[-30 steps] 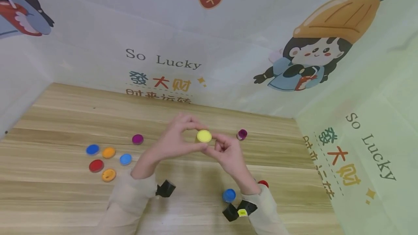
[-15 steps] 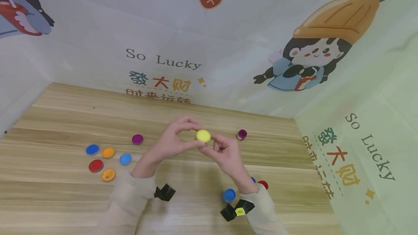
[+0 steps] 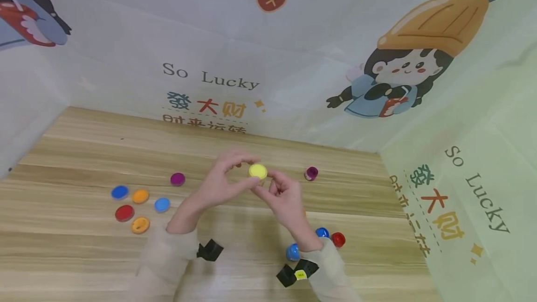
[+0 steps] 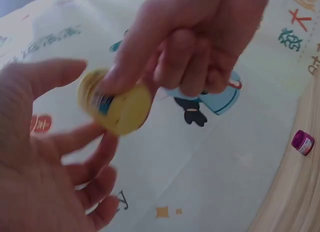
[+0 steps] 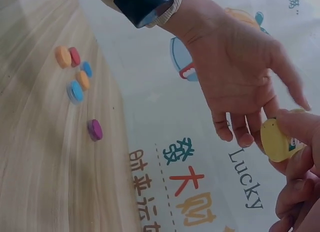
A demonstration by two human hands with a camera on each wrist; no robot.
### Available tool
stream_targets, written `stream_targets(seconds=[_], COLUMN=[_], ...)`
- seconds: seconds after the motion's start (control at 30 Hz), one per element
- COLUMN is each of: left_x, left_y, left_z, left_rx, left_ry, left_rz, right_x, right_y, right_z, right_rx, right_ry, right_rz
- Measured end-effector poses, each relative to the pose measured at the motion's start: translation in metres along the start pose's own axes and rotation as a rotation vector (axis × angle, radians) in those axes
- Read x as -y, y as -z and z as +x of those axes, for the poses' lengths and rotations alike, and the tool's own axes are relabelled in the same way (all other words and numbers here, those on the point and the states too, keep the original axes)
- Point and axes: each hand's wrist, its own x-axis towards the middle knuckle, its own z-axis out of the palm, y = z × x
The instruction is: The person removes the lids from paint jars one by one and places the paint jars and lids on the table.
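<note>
A small yellow jar [image 3: 258, 171] with a ridged yellow lid [image 4: 90, 87] is held up above the table, between my two hands. My right hand [image 3: 285, 197] pinches its labelled body between thumb and fingers, as the left wrist view shows. Around the lid end, my left hand [image 4: 45, 157] has its thumb and fingers loosely spread. The left thumb tip is right at the lid, while the index fingertip stands a little off it in the head view. In the right wrist view, the right thumb covers part of the jar [image 5: 275, 140].
Several loose lids lie at the left: purple [image 3: 177, 179], blue [image 3: 120, 192], red [image 3: 124, 213], light blue [image 3: 161, 205] and two orange. Rightward stand jars: purple [image 3: 311, 173], blue [image 3: 322, 232], red [image 3: 338, 239] and light blue [image 3: 292, 252], partly hidden. Printed cloth walls enclose the table.
Both hands and the jar have shifted slightly left. The left index finger has come away from the lid. The right forearm has moved left, uncovering more of the blue and red jars.
</note>
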Motion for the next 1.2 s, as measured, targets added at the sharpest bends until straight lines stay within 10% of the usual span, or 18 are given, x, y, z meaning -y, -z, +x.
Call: stream_targets(seconds=[0.13, 0.47, 0.77, 1.03, 1.2], left_x=[0.004, 0.004, 0.014, 0.013, 0.014], left_y=[0.008, -0.020, 0.008, -0.011, -0.001], left_z=[-0.002, -0.006, -0.002, -0.007, -0.005], left_rx=[0.076, -0.260, 0.131, -0.108, 0.021], left_ry=[-0.002, 0.001, -0.011, 0.000, -0.094], left_rz=[-0.047, 0.115, -0.110, 0.027, -0.063], right_x=[-0.001, -0.003, -0.003, -0.004, -0.002], right_y=[0.001, -0.005, 0.001, -0.006, -0.006], right_z=[-0.002, -0.002, -0.001, -0.002, -0.001], right_rx=[0.039, -0.036, 0.071, 0.016, 0.019], right_ry=[0.001, -0.042, 0.000, -0.022, -0.002], right_rz=[-0.003, -0.024, -0.012, -0.039, -0.060])
